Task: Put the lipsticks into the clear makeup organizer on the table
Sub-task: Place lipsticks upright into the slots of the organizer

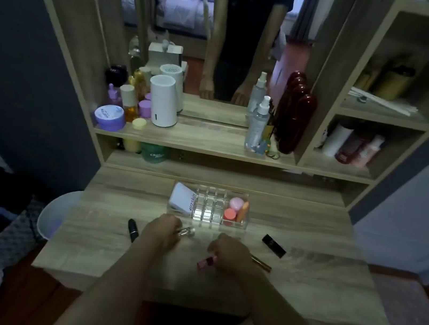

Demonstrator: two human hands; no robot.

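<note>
Pickup step — left hand point(161, 231) pinches clear-capped lipstick point(186, 231), right hand point(231, 253) closed on pink lipstick point(206, 262), maybe a second. Next — lift, drop upright into organizer point(207, 218) slots just beyond.

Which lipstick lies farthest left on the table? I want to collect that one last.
The black lipstick, lying alone left of the left hand. The other black one lies right of the right hand; the pink one is under it.

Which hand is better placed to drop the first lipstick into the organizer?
Left hand, probably: it already grips a silver lipstick just below the organizer's empty grid slots. The right hand grips a pink lipstick lower on the table.
</note>
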